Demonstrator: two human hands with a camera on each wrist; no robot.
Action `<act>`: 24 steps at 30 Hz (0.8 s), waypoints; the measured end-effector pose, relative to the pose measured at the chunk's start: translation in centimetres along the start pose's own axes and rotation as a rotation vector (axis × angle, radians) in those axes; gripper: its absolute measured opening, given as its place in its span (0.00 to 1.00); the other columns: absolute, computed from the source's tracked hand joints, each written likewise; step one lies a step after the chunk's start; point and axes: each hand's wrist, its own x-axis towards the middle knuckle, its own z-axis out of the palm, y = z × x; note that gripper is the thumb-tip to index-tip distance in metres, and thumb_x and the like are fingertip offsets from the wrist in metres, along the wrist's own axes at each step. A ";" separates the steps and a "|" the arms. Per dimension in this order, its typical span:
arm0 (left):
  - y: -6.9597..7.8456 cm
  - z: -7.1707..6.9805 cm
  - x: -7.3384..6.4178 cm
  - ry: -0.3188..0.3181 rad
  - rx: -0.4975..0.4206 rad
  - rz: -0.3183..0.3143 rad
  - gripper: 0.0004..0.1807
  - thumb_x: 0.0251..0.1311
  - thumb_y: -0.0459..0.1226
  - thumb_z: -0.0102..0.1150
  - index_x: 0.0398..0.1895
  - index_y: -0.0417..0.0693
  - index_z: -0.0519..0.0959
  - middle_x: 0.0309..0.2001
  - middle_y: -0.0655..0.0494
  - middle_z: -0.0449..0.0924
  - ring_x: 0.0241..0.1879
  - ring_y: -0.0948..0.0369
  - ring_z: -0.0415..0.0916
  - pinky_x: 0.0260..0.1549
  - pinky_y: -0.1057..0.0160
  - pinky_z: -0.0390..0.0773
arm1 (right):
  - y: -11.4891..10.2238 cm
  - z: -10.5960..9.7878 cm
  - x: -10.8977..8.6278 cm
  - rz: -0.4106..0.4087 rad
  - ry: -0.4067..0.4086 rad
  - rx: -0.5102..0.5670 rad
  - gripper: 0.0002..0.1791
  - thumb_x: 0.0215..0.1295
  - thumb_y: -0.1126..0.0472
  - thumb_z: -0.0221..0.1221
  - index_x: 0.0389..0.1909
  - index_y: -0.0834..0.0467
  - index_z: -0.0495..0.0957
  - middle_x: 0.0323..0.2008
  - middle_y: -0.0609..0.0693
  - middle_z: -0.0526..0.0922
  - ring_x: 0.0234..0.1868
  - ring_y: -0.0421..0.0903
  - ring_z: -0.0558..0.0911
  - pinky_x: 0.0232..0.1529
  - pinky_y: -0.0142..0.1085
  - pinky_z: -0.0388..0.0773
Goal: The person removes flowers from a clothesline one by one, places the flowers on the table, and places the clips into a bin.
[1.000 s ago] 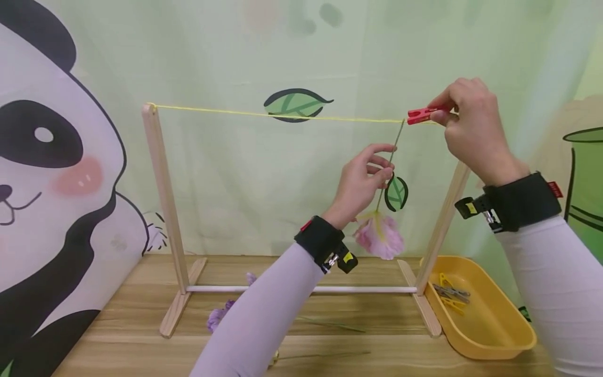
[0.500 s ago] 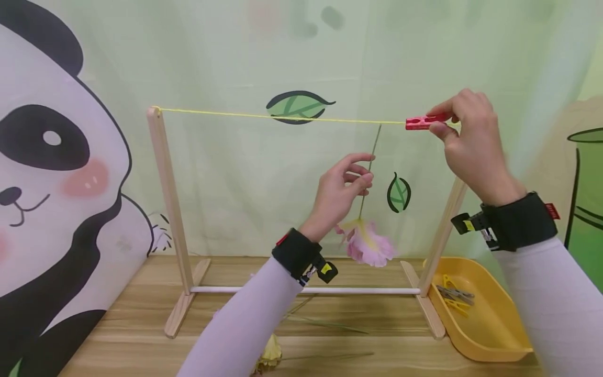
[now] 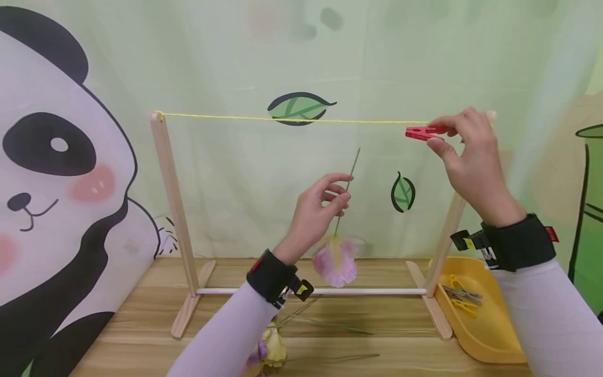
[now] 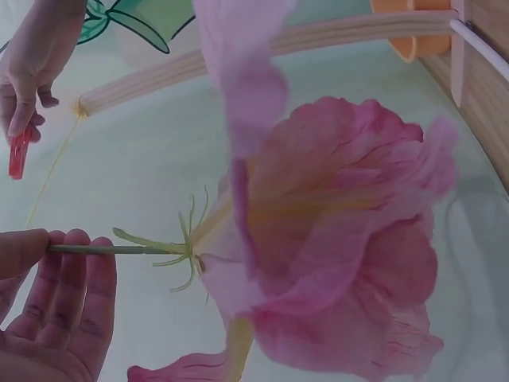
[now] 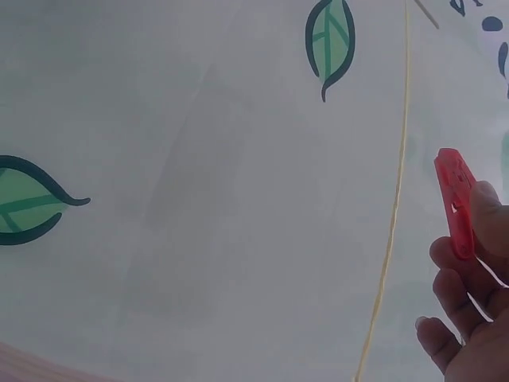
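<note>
My left hand (image 3: 320, 204) pinches the thin green stem of a pink artificial flower (image 3: 336, 262), which hangs bloom-down with the stem tip below the yellow string (image 3: 245, 118). In the left wrist view the petals (image 4: 342, 239) fill the middle, and the stem (image 4: 119, 250) lies between thumb and fingers. A red clothespin (image 3: 419, 133) is pinched by my right hand (image 3: 476, 157) near the string's right end, just under the line. The right wrist view shows the clothespin (image 5: 455, 199) off to one side of the string (image 5: 394, 215).
A wooden frame (image 3: 171, 199) with a white bottom bar (image 3: 372, 291) carries the string. At its right foot stands a yellow tray (image 3: 494, 335) with several yellow and grey clothespins (image 3: 464, 298). More flowers (image 3: 274, 345) lie on the wooden table (image 3: 136, 335), partly behind my left forearm.
My left hand has moved left and down with the pink flower, its stem tip dropping away from the string. My right hand has lowered slightly with the red clothespin.
</note>
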 end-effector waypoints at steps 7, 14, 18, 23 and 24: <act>1.2 -1.4 -2.2 0.000 0.017 -0.009 0.16 0.65 0.29 0.56 0.56 0.39 0.74 0.37 0.38 0.78 0.31 0.53 0.80 0.30 0.54 0.84 | 0.4 -0.1 -1.6 0.017 0.039 0.022 0.17 0.57 0.67 0.65 0.47 0.68 0.78 0.35 0.61 0.72 0.41 0.47 0.66 0.41 0.34 0.58; 0.9 -2.5 -3.7 0.015 0.041 -0.004 0.16 0.65 0.30 0.56 0.55 0.40 0.75 0.37 0.38 0.78 0.32 0.53 0.80 0.31 0.49 0.84 | 1.0 -0.5 -3.6 0.060 0.106 0.027 0.17 0.55 0.69 0.66 0.47 0.68 0.79 0.35 0.47 0.70 0.41 0.41 0.65 0.42 0.30 0.58; 0.7 -3.1 -4.9 0.042 0.069 -0.009 0.15 0.65 0.31 0.57 0.54 0.41 0.76 0.36 0.39 0.79 0.32 0.50 0.79 0.31 0.46 0.82 | 1.7 -0.6 -5.0 0.089 0.132 0.034 0.17 0.55 0.71 0.66 0.47 0.69 0.78 0.35 0.52 0.72 0.42 0.41 0.64 0.42 0.29 0.57; 0.2 -3.8 -6.3 0.063 0.101 -0.013 0.14 0.65 0.32 0.57 0.53 0.41 0.77 0.37 0.40 0.79 0.33 0.49 0.79 0.32 0.47 0.82 | 2.5 -0.7 -7.0 0.127 0.148 0.052 0.17 0.55 0.73 0.65 0.47 0.69 0.78 0.36 0.52 0.73 0.41 0.39 0.64 0.43 0.29 0.57; 0.1 -4.0 -6.6 0.068 0.111 -0.012 0.14 0.65 0.31 0.57 0.53 0.41 0.77 0.37 0.41 0.79 0.33 0.50 0.79 0.32 0.49 0.83 | 2.7 -0.8 -7.4 0.134 0.155 0.058 0.17 0.55 0.73 0.65 0.47 0.69 0.78 0.36 0.50 0.73 0.41 0.38 0.64 0.43 0.29 0.57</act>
